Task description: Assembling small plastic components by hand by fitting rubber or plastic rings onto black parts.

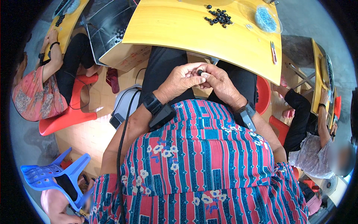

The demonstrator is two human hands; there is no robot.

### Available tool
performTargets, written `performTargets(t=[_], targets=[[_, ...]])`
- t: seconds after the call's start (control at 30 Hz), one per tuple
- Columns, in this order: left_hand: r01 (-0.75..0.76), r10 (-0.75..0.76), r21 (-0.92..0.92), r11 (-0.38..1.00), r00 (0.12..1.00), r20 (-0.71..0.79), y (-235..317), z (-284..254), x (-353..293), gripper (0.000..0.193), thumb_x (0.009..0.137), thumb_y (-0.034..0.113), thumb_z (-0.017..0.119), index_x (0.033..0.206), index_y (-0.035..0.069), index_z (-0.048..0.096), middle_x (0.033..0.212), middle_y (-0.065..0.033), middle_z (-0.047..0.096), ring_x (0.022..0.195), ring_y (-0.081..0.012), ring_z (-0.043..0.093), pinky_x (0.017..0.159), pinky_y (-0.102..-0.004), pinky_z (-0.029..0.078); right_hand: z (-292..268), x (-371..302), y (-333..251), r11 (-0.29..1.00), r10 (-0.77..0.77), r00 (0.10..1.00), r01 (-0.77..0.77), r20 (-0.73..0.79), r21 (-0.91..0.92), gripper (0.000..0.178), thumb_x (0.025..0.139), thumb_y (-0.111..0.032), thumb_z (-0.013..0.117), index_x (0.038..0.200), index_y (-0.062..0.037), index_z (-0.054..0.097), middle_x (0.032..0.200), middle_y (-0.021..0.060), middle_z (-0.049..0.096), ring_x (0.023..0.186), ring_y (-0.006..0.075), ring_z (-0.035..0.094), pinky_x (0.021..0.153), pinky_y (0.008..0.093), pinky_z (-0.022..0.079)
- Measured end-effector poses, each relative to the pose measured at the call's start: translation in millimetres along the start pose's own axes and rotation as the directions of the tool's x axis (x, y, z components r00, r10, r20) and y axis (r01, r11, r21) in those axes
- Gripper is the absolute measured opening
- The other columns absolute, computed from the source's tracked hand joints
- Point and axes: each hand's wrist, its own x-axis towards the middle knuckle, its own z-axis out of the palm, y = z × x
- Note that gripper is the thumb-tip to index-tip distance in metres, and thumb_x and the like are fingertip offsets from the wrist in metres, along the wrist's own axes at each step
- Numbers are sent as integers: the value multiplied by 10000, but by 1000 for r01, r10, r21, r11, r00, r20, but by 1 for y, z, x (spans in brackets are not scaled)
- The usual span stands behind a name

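My left hand [183,80] and my right hand [220,80] meet over my lap, just in front of the table's near edge. Pinched between their fingertips is a small black rounded piece [200,72], mostly covered by the fingers. Both hands are closed on it, the right thumb lying close beside it. On the yellow table [167,26] ahead lies a loose pile of similar small black pieces [220,17]. To their right sits a round clear container of light blue bits [265,19]. A pair of thread snips [273,53] rests near the table's right edge.
A cardboard box [125,56] lined with black plastic stands left of the table, black pieces inside. A red basin [263,96] is beside my right leg. Co-workers sit at tables on both sides. A blue plastic chair [56,171] stands at lower left; a dark cable [125,142] runs along my left side.
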Motion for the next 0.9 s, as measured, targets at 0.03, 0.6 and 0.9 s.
performTargets(t=[0.03, 0.6, 0.9], targets=[[-1, 1, 22, 1000, 1000, -3, 1, 1, 0, 504, 878, 122, 606, 1310, -50, 411, 1120, -73, 560, 968, -119, 566, 845, -253, 483, 1, 0, 0, 1000, 2, 1000, -2, -3, 0, 161, 941, -111, 453, 1030, 2, 525, 869, 37, 560, 740, 87, 540, 687, 241, 479], [-24, 34, 130, 991, 996, -81, 10, 6, -5, 464, 888, 126, 600, 1287, -54, 445, 1104, -74, 579, 994, -108, 558, 850, -237, 489, 7, -1, -5, 941, -223, 974, 207, -29, -268, 113, 905, -35, 477, 1003, 7, 514, 838, 74, 574, 760, 125, 584, 678, 265, 492], [-27, 31, 88, 996, 998, -45, 12, 8, -6, 464, 884, 114, 605, 1286, -53, 443, 1103, -62, 570, 1004, -110, 550, 858, -243, 485, 3, -5, -12, 952, -144, 989, 135, -14, -273, 119, 887, -49, 537, 993, 5, 541, 826, 27, 582, 741, 86, 549, 676, 239, 482]])
